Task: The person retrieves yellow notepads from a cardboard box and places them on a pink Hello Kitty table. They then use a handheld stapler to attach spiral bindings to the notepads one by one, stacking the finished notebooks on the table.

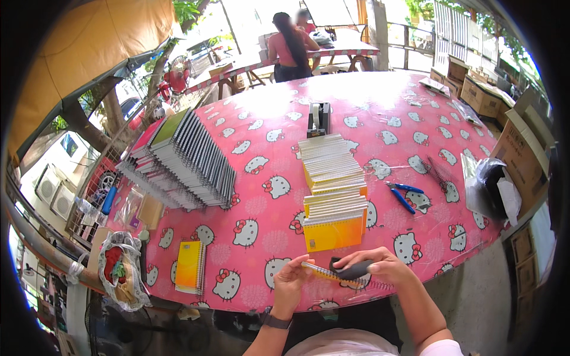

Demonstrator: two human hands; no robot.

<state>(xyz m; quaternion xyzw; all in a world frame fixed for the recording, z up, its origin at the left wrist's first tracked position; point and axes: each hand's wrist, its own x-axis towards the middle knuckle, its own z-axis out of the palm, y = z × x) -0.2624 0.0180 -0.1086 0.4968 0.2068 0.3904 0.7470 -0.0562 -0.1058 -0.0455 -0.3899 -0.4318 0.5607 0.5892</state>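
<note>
Close to the table's near edge, my left hand [289, 277] is closed on the end of a small yellow notebook [320, 270], seen nearly edge-on. A dark spiral coil [379, 285] runs along its binding and sticks out loose to the right. My right hand [383, 264] grips a dark grey rounded tool [355, 270] against the coil; its exact kind cannot be made out. Just beyond my hands stand rows of yellow spiral notebooks [333, 235]. Another short yellow stack [190, 267] lies to the left.
Tall stacks of larger spiral notebooks [196, 157] rise at left. Beyond the yellow rows is a tape dispenser [319, 118]. Blue-handled pliers [405, 196] and loose dark coils [438, 177] lie right on the pink tablecloth [255, 196]. Cardboard boxes [522, 151] line the right side; people [291, 44] are at a far table.
</note>
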